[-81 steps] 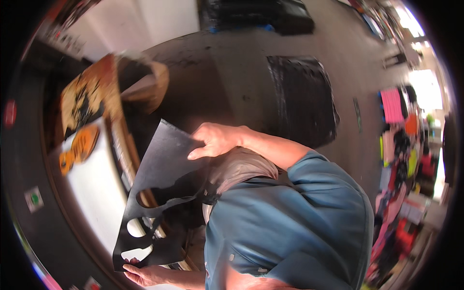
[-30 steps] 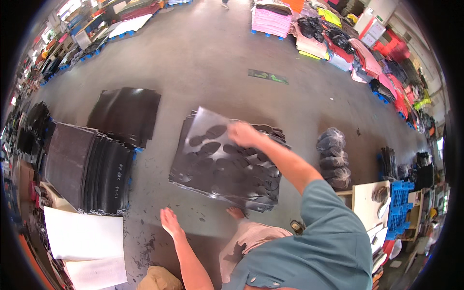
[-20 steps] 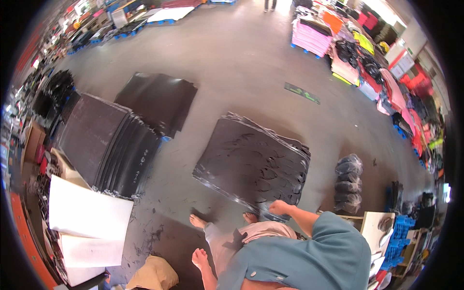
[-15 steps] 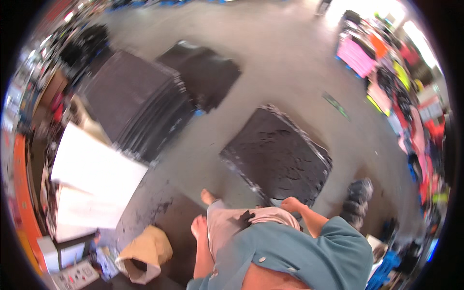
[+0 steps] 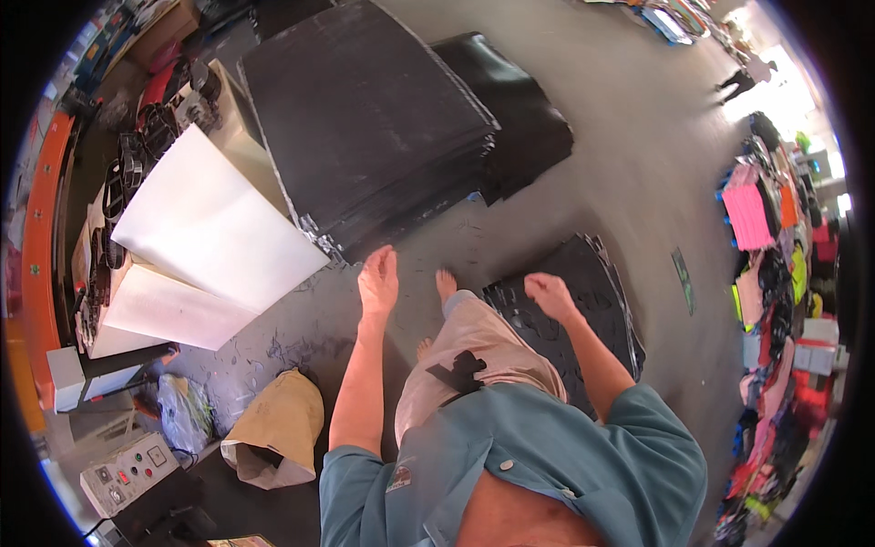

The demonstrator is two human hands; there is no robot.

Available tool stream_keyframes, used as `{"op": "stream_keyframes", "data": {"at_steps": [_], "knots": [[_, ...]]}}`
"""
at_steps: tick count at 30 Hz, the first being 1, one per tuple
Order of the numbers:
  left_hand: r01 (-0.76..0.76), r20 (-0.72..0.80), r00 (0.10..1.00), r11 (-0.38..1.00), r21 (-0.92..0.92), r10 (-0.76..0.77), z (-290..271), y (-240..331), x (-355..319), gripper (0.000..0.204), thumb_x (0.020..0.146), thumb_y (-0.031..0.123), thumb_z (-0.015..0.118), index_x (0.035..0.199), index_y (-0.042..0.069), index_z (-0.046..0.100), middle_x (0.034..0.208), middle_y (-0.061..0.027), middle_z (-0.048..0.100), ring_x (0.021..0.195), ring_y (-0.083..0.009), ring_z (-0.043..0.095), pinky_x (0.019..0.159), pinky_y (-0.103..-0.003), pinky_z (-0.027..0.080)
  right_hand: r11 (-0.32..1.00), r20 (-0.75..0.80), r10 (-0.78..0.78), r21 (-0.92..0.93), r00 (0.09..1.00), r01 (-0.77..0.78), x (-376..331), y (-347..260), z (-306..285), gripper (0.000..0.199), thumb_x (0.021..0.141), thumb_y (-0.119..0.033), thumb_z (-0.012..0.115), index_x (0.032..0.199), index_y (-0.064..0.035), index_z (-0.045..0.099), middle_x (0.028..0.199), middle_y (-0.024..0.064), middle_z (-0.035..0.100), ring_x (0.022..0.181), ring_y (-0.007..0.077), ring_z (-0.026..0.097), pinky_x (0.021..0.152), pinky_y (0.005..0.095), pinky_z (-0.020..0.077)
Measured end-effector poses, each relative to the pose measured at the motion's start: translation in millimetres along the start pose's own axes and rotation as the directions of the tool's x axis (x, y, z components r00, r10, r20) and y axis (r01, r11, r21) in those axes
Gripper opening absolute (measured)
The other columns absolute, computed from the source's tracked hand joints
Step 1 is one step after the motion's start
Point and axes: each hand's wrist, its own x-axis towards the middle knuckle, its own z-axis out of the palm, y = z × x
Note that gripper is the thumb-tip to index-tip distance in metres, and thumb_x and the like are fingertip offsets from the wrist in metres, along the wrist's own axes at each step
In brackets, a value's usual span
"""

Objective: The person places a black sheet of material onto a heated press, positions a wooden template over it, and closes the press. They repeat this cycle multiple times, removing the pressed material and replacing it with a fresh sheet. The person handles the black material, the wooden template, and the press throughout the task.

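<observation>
Left hand (image 5: 378, 283), 9 o'clock of centre, near tall black stack (image 5: 365, 128) at 11 | right hand (image 5: 550, 296), 3 o'clock, overlapping cut black sheets (image 5: 592, 290) on floor (image 5: 629, 182) | hands apart, fingers curled, grip unclear

Lg. stack of blk sheets (image 5: 365, 109): tall, approx. rectangular, top matte w/ faint scuffs, lying flat, set at an angle; layered edges visible along the near side, pale & ragged at the nr. corner. Cut blk sheets (image 5: 597, 296): lower pile, flat on floor (image 5: 638, 191), to the R & well apart from lg. stack; cut outlines in top, R edges uneven, part hidden.
</observation>
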Motion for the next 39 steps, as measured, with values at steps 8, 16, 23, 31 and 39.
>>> {"op": "stream_keyframes", "data": {"at_steps": [8, 16, 23, 31, 39], "knots": [[-0.149, -0.157, 0.951, 0.842, 0.519, 0.265, -78, -61, 270, 0.045, 0.106, 0.025, 0.068, 0.141, -0.003, 0.061, 0.137, -0.0257, 0.066, 0.127, -0.0450, 0.062, 0.111, -0.052, 0.050, 0.837, -0.232, -0.507, 0.098, 0.830, 0.539, 371, -210, 57, 0.016, 0.103, -0.014, 0.073, 0.115, -0.0025, 0.075, 0.096, 0.0053, 0.071, 0.079, 0.0101, 0.065, 0.074, 0.0261, 0.0529], [0.083, -0.140, 0.988, 0.536, 0.840, 0.066, -57, -119, 538, 0.075, 0.105, 0.049, 0.064, 0.165, 0.008, 0.042, 0.173, -0.0287, 0.028, 0.159, -0.0550, 0.023, 0.127, -0.067, 0.021, 0.613, 0.048, -0.726, -0.410, 0.687, 0.676, 687, -341, 157, 0.047, 0.102, -0.024, 0.071, 0.139, 0.0019, 0.061, 0.144, 0.0183, 0.059, 0.135, 0.0372, 0.057, 0.113, 0.0470, 0.0487], [0.199, -0.226, 0.974, 0.521, 0.830, -0.012, -43, -106, 556, 0.085, 0.096, 0.050, 0.072, 0.165, 0.011, 0.041, 0.172, -0.0292, 0.026, 0.159, -0.0568, 0.018, 0.127, -0.070, 0.016, 0.426, 0.077, -0.826, -0.564, 0.558, 0.707, 943, -466, 248, 0.070, 0.105, -0.052, 0.059, 0.151, 0.0007, 0.055, 0.161, 0.0208, 0.045, 0.153, 0.0364, 0.038, 0.126, 0.0583, 0.0289], [0.218, -0.225, 0.972, 0.612, 0.760, -0.066, -49, -102, 561, 0.098, 0.086, 0.048, 0.081, 0.167, 0.014, 0.039, 0.173, -0.0300, 0.024, 0.160, -0.0568, 0.016, 0.126, -0.073, 0.014, 0.466, 0.174, -0.678, -0.649, 0.714, 0.602, 1075, -588, 304, 0.088, 0.099, -0.066, 0.060, 0.154, 0.0027, 0.053, 0.162, 0.0238, 0.048, 0.154, 0.0380, 0.039, 0.130, 0.0508, 0.0259], [0.249, -0.241, 0.966, 0.624, 0.741, -0.099, -49, -101, 559, 0.090, 0.092, 0.050, 0.075, 0.165, 0.012, 0.041, 0.174, -0.0279, 0.024, 0.160, -0.0553, 0.017, 0.127, -0.070, 0.013, 0.353, 0.195, -0.709, -0.734, 0.678, 0.580, 1102, -597, 302, 0.101, 0.090, -0.083, 0.061, 0.153, -0.0035, 0.059, 0.156, 0.0122, 0.055, 0.150, 0.0316, 0.045, 0.125, 0.0477, 0.0366]]}}
